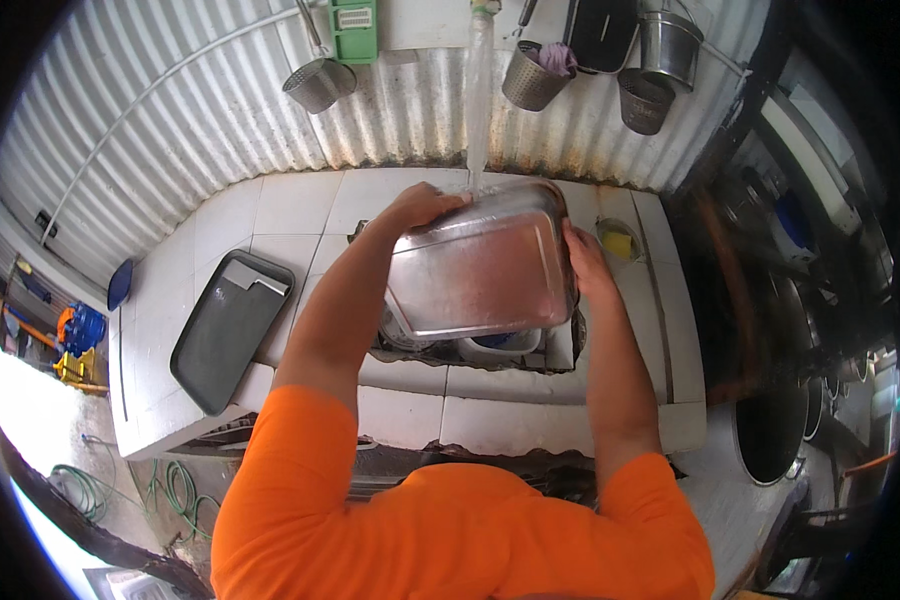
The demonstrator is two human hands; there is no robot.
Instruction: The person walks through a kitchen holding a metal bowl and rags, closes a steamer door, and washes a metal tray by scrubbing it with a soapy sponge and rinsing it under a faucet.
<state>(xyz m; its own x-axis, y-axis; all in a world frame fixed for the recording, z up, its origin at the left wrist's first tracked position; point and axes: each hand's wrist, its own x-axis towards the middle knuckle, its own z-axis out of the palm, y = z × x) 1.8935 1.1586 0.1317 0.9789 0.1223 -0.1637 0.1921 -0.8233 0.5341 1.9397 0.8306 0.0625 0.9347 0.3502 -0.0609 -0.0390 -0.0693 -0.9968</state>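
Note:
A rectangular stainless steel pan (480, 277) is tilted over the sink opening (562, 360), its flat underside facing me. My left hand (424, 206) grips the pan's far left rim. On the right side wall, my right hand (586, 259) holds the pan with its fingers along the edge. Water (478, 105) runs from a tap (485, 6) and meets the far edge of the pan by my left fingers. Below the pan, a white basin (506, 343) and other dishes show in part; the pan hides the rest.
A dark tray (229, 337) with a cleaver-like metal blade (259, 276) lies left on the tiled counter (285, 202). A bowl with a yellow sponge (616, 244) stands right. Perforated metal baskets (536, 79) hang on the corrugated wall (412, 112). A large pot (771, 435) stands lower right.

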